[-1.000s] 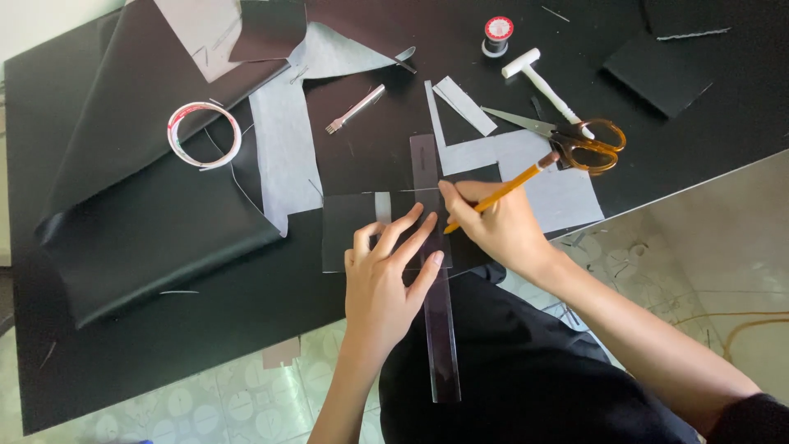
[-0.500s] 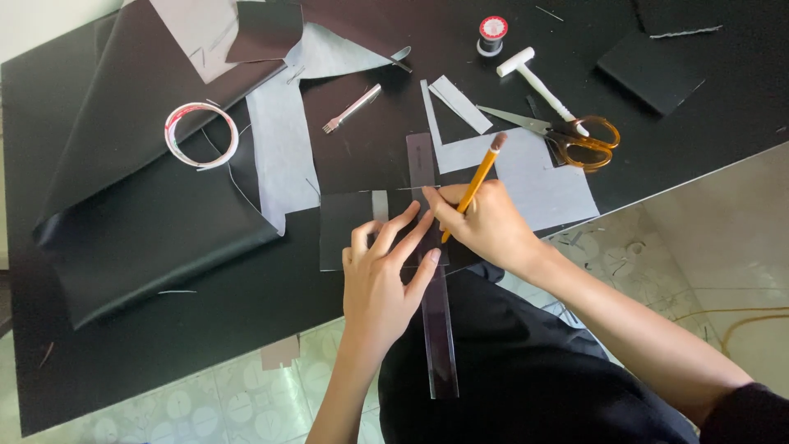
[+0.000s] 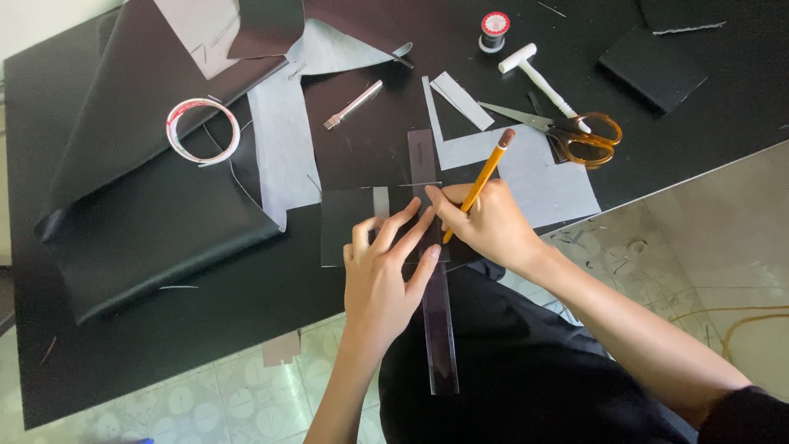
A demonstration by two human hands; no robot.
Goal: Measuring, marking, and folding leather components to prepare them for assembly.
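A: Ruler (image 3: 434, 312) status, head view?
B: Clear strip lies across dark leather piece (image 3: 353, 226) at table (image 3: 164, 329) edge, overhanging. Left hand (image 3: 382, 275) pins it, fingers spread flat. Right hand (image 3: 485, 222) grips yellow pencil (image 3: 481, 182), tip at ruler edge. Marking looks underway; scissors (image 3: 575, 131) lie apart, so cutting seems not begun.

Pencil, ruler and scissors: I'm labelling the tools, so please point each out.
pencil (image 3: 483, 179), head view, middle of the yellow shaft.
ruler (image 3: 440, 329), head view, clear lower part past the table edge.
scissors (image 3: 593, 138), head view, orange handle loops.
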